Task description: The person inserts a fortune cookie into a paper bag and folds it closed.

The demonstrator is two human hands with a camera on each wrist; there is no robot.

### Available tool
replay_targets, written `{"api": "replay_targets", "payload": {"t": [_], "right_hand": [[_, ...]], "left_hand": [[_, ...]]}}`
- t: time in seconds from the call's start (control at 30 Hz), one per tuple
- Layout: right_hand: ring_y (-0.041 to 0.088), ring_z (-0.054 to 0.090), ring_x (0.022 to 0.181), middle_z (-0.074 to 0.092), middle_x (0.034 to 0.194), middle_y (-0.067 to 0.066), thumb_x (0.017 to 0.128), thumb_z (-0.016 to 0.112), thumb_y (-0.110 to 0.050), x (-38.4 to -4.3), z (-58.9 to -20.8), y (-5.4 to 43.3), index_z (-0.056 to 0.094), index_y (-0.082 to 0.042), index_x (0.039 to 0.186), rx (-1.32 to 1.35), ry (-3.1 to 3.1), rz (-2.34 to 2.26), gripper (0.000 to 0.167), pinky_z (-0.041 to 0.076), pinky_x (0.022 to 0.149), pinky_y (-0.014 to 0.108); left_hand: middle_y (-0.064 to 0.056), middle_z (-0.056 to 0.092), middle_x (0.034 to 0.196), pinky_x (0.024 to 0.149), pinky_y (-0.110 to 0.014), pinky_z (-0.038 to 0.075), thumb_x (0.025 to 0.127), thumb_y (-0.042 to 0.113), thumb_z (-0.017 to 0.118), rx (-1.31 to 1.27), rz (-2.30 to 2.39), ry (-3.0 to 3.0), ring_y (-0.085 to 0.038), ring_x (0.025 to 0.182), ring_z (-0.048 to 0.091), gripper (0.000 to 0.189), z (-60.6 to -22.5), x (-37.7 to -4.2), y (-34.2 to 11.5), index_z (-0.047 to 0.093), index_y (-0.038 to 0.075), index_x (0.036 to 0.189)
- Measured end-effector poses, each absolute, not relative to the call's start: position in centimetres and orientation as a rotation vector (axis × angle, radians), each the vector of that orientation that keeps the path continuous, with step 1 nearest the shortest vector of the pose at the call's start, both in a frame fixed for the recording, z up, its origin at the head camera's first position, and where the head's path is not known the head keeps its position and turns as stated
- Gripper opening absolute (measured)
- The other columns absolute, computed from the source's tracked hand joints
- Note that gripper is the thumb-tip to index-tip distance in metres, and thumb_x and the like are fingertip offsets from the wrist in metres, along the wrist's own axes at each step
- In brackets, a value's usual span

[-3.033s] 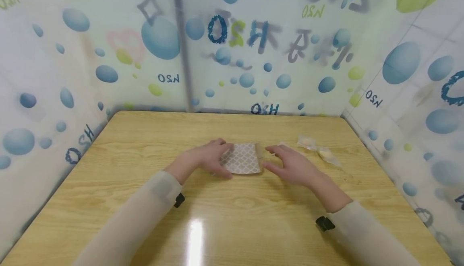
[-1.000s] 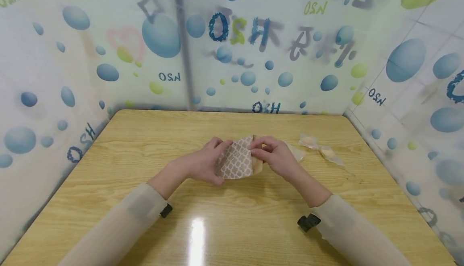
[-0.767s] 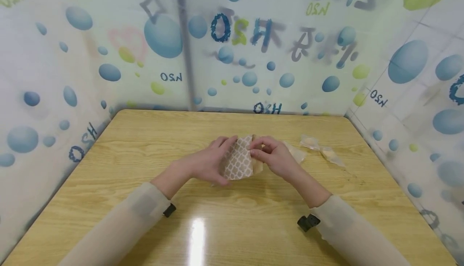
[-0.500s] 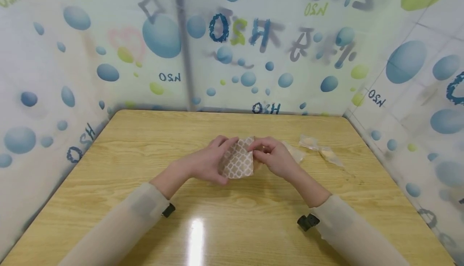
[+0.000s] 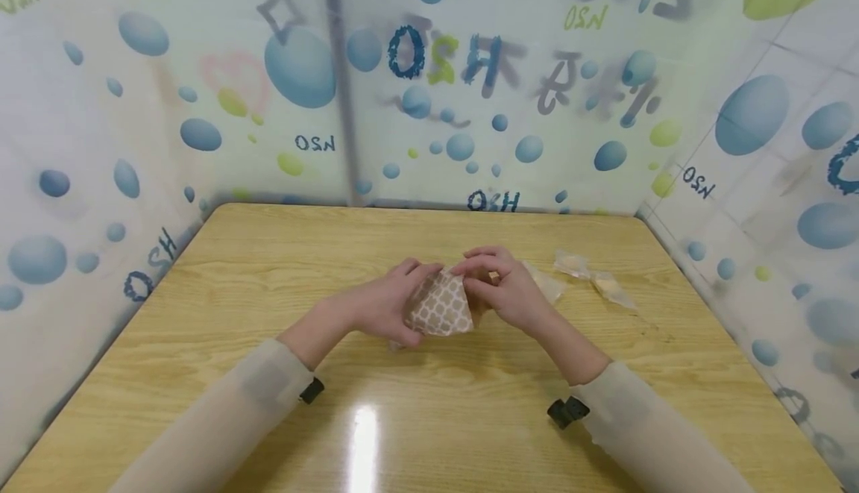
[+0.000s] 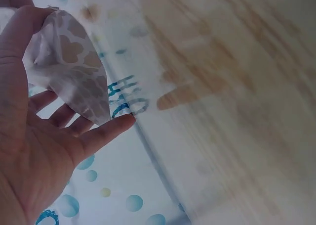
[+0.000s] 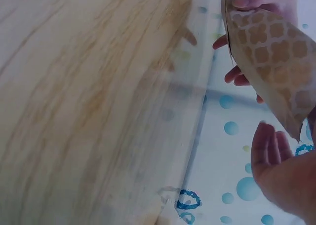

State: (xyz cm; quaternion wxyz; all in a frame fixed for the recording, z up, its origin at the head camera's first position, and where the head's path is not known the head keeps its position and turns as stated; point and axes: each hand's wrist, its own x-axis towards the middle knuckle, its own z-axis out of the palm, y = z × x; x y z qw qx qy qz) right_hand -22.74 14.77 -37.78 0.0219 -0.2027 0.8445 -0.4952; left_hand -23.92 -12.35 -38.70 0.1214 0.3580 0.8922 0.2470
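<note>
A tan paper bag [image 5: 443, 306] with a white lattice print is held tilted between both hands over the wooden table. My left hand [image 5: 382, 303] grips its left side, thumb at the near edge and fingers at the far edge. At the bag's upper right corner, my right hand [image 5: 506, 288] pinches the paper between thumb and fingers. The left wrist view shows the bag [image 6: 79, 62] bent beside the left palm [image 6: 44, 151]. In the right wrist view the bag [image 7: 271, 42] hides part of the right hand [image 7: 286, 175], whose fingers lie near one corner.
Two small clear packets with pale contents, one [image 5: 570, 263] farther back and one [image 5: 612, 289] nearer, lie right of the right hand. Another pale translucent packet [image 5: 546, 284] lies just behind that hand. Printed walls surround the table [image 5: 429, 418] at the back and sides.
Three seconds ago the bag lay flatter and my right hand was apart from it. The right hand then took its right edge; lately the upper corner has shifted left and the bag has tilted.
</note>
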Motion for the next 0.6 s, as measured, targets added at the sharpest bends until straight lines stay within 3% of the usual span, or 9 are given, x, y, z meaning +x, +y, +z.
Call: {"api": "replay_targets", "payload": {"t": [0.2, 0.37, 0.5, 0.6], "right_hand": [[0.037, 0.056, 0.139, 0.057, 0.152, 0.010, 0.110, 0.067, -0.016, -23.11, -37.68, 14.76, 0.085, -0.016, 0.116, -0.515, 2.656, -1.551, 0.019, 0.054, 0.110, 0.060], [0.033, 0.059, 0.129, 0.059, 0.146, 0.011, 0.109, 0.071, -0.024, -22.88, -37.62, 14.87, 0.079, -0.013, 0.129, -0.487, 2.701, -1.596, 0.024, 0.056, 0.102, 0.047], [0.028, 0.066, 0.100, 0.071, 0.122, 0.013, 0.107, 0.074, -0.033, -22.44, -37.27, 15.14, 0.077, -0.014, 0.126, -0.383, 2.709, -1.674, 0.028, 0.054, 0.079, 0.031], [0.022, 0.065, 0.075, 0.075, 0.101, 0.011, 0.105, 0.075, -0.041, -22.38, -36.89, 15.02, 0.081, -0.013, 0.121, -0.285, 2.541, -1.721, 0.032, 0.046, 0.058, 0.027]], "left_hand": [[-0.010, 0.047, 0.149, 0.106, -0.042, 0.055, 0.081, 0.029, 0.091, 1.098, 0.731, 2.588, -0.020, 0.121, 0.055, 0.110, -39.03, -24.08, -12.38, 0.029, 0.013, 0.171], [-0.012, 0.047, 0.148, 0.108, -0.044, 0.055, 0.079, 0.028, 0.090, 1.038, 0.781, 2.601, -0.022, 0.121, 0.055, 0.112, -39.15, -24.22, -12.71, 0.029, 0.011, 0.171], [-0.018, 0.044, 0.151, 0.114, -0.049, 0.055, 0.078, 0.029, 0.091, 0.961, 0.711, 2.719, -0.029, 0.126, 0.054, 0.116, -39.06, -24.46, -13.23, 0.026, 0.006, 0.171], [-0.021, 0.042, 0.154, 0.115, -0.051, 0.054, 0.079, 0.031, 0.092, 0.927, 0.661, 2.758, -0.032, 0.131, 0.052, 0.118, -39.12, -24.57, -13.18, 0.024, 0.006, 0.172]]}}
